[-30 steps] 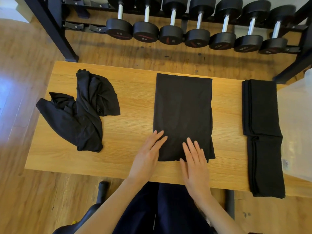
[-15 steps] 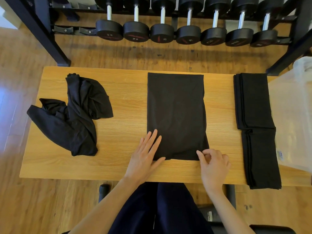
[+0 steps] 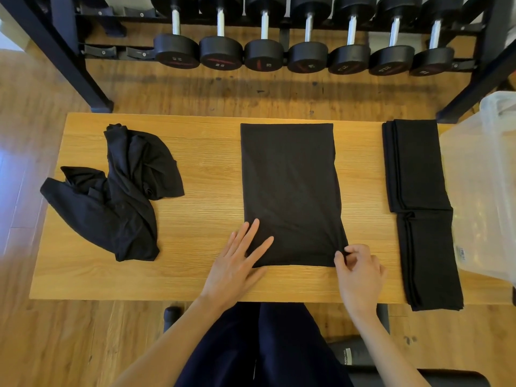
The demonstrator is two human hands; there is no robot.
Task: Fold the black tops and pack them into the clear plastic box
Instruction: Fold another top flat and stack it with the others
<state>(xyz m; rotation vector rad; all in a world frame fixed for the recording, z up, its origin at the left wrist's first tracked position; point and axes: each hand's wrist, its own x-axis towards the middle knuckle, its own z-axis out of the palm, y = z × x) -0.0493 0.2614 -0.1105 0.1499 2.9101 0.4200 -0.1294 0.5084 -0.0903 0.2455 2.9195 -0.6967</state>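
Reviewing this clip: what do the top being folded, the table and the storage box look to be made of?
Half-folded top: thin matte black knit, probably jersey; it lies limp and flat, puckering where the right hand pinches its corner. Table: light wood or wood-look laminate, with straight grain lines and a low sheen. Clear box: translucent, slightly frosted plastic; the floor shows dimly through it.

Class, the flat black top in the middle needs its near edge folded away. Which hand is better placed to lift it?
The right hand: it already pinches the flat black top's near right corner, while the left hand lies flat on it.
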